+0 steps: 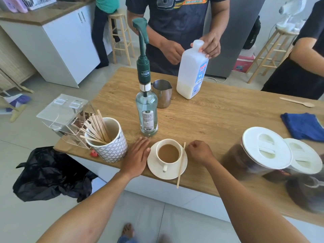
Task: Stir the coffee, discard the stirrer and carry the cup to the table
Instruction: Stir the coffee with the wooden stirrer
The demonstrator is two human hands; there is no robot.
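A white cup (168, 161) of milky coffee stands on a white saucer (154, 163) near the front edge of the wooden counter (210, 116). A wooden stirrer (181, 165) lies across the saucer's right rim, its lower end jutting past the counter edge. My left hand (137, 155) rests flat on the counter, fingers together, touching the saucer's left side. My right hand (199, 151) sits just right of the stirrer's top end, fingers curled, holding nothing.
A patterned mug of stirrers (108, 142), a syrup pump bottle (146, 109), a steel pitcher (162, 93), and a milk jug (192, 72) held by another person stand behind. Two lidded jars (263, 153) sit right, a black bin bag (50, 172) left.
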